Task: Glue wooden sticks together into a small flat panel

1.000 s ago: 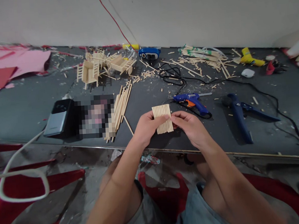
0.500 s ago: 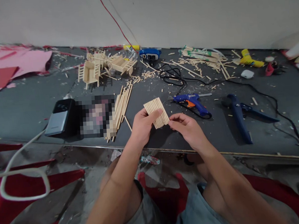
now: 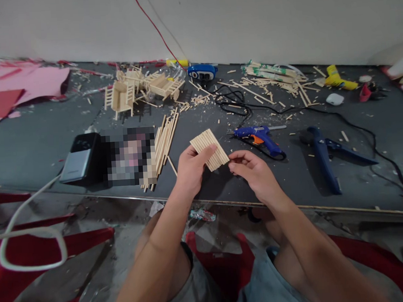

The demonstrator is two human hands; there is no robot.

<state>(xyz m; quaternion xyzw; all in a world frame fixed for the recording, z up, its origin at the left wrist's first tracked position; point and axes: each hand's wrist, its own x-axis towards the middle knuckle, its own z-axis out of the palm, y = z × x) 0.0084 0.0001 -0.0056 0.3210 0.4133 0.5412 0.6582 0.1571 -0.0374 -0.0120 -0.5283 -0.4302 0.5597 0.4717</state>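
Note:
My left hand is closed on a small panel of wooden sticks laid side by side, its thumb pressed flat across the top face. My right hand is at the panel's right corner with thumb and forefinger pinched together. Whatever those fingertips hold, if anything, is too small to make out. To the left of my hands lies a bundle of long wooden sticks. A blue glue gun with an orange trigger rests just beyond my right hand.
A blue cutter tool lies at the right. Small stick-built models and scattered stick offcuts are at the back. A black cord crosses the table. A power bank stands at the left, beside a blurred-out patch.
The stick panel has turned slightly counterclockwise and shifted a little left in my left hand. My right fingertips stay by its corner, with hardly any movement.

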